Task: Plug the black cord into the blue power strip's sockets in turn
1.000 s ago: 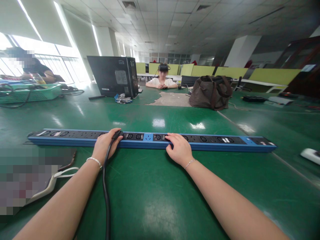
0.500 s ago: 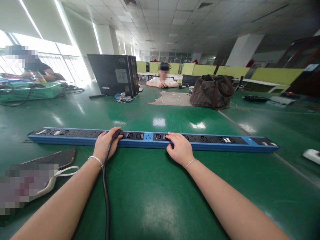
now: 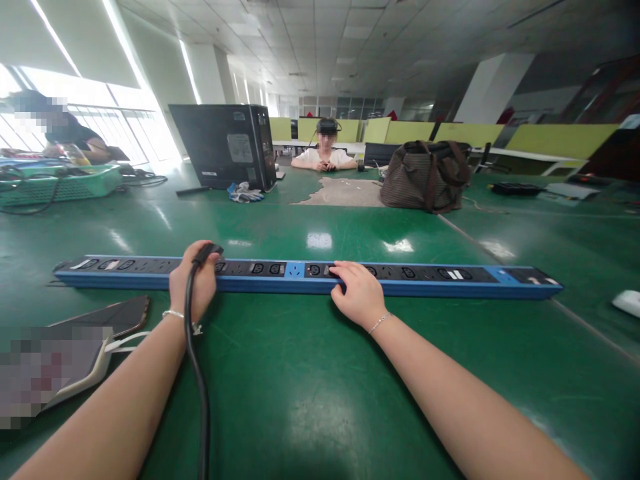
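Note:
A long blue power strip [image 3: 270,285] with black sockets lies across the green table. My left hand [image 3: 194,283] is closed around a black plug [image 3: 207,252], held just above the strip's left half. From the plug a thick black cable [image 3: 199,373] runs down toward the near edge of the view. My right hand [image 3: 357,293] rests on the strip right of its middle, fingers over the top and thumb at the front side, gripping it.
At left lie a phone [image 3: 120,317] and a pale-cased item with a strap. Farther back are a green basket [image 3: 85,183], a black computer case [image 3: 225,147], gloves [image 3: 245,193] and a brown bag [image 3: 425,177]. Two people sit beyond. A white object [image 3: 627,301] lies right.
My left hand has moved left and slightly up with the plug, exposing sockets it covered before. My right hand stays on the strip. The view has shifted slightly.

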